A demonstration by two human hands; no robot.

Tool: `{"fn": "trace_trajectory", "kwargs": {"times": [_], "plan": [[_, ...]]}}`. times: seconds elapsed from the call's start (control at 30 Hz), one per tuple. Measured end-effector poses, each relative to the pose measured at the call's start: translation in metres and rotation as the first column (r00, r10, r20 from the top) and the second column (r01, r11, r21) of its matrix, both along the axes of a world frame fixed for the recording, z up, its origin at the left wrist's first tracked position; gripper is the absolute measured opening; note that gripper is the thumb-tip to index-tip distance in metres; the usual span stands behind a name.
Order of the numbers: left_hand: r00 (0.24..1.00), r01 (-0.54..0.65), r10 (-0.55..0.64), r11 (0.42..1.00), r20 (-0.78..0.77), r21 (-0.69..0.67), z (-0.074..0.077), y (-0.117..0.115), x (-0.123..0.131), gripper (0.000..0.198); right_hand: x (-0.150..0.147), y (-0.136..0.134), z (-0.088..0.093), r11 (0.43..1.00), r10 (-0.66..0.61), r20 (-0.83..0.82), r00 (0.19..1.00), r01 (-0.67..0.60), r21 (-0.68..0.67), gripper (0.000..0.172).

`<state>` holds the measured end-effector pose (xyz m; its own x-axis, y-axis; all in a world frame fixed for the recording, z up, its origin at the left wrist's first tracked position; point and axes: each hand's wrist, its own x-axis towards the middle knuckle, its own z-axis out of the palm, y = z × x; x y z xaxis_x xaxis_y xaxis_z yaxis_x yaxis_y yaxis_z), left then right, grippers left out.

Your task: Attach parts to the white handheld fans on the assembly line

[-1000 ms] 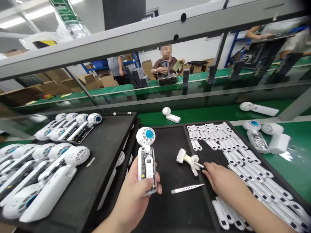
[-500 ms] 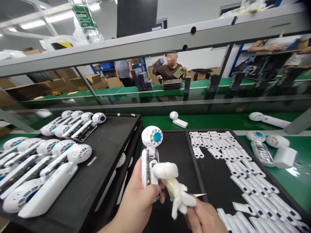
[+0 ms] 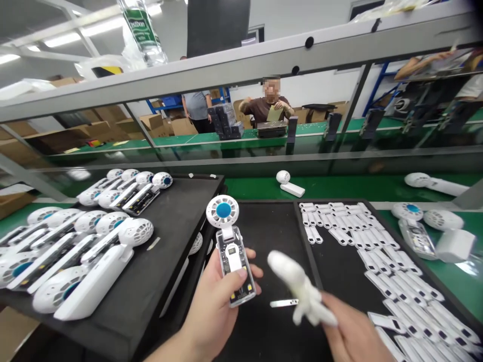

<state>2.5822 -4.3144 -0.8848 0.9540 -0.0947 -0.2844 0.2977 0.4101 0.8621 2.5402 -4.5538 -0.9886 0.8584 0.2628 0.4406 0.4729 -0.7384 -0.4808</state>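
My left hand (image 3: 221,291) is closed around the clear-cased handle of a handheld fan (image 3: 223,211), which has a white round head and a blue centre. Its thumb rests on the white strip with a small display window (image 3: 234,257) on the front of the handle; circuit parts show around it. At the lower right, my right hand (image 3: 349,322) grips a white glove-like bundle (image 3: 289,269) with a rounded end and finger-like stubs, apart from the fan. A thin pale strip with dark holes (image 3: 284,303) shows beside the bundle; whether it is held I cannot tell.
On the left, a black tray (image 3: 169,236) bears several fans. White strips (image 3: 350,226) lie in rows in the right tray. Loose fan parts (image 3: 449,241) lie at the right; another fan (image 3: 290,187) lies behind. A metal rail (image 3: 241,63) crosses above; co-workers are beyond.
My right hand and the glove-like bundle have drawn back to the right, off the fan. My left hand has turned the fan so that its front faces me. The view has shifted slightly.
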Motion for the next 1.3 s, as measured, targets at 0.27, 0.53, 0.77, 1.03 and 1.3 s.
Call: {"fn": "trace_trajectory", "kwargs": {"times": [0.27,0.53,0.77,1.03,1.3], "plan": [[0.985,0.086,-0.082,0.996,-0.154,0.02,-0.001,-0.002,-0.011,0.041,0.056,-0.013,0.004,0.877,-0.132,0.059,0.99,0.144,-0.459,0.027],[0.973,0.01,0.048,0.968,-0.226,0.249,-0.001,-0.004,-0.007,0.05,0.026,0.024,0.002,0.838,0.232,-0.305,0.924,-0.349,-0.419,0.018],[0.944,0.327,-0.227,0.734,-0.239,0.596,-0.016,-0.023,-0.014,0.022,0.037,0.027,0.063,0.992,0.026,0.215,0.976,-0.052,0.115,0.025],[0.739,0.67,-0.609,0.627,-0.286,0.398,-0.008,-0.026,-0.021,0.017,0.032,0.012,0.083,0.985,0.096,-0.092,0.991,-0.082,0.149,0.022],[0.753,0.619,-0.6,0.503,-0.272,0.603,0.005,-0.023,-0.023,0.005,-0.007,0.0,0.111,0.909,0.229,0.005,0.974,-0.211,-0.36,0.023]]}}
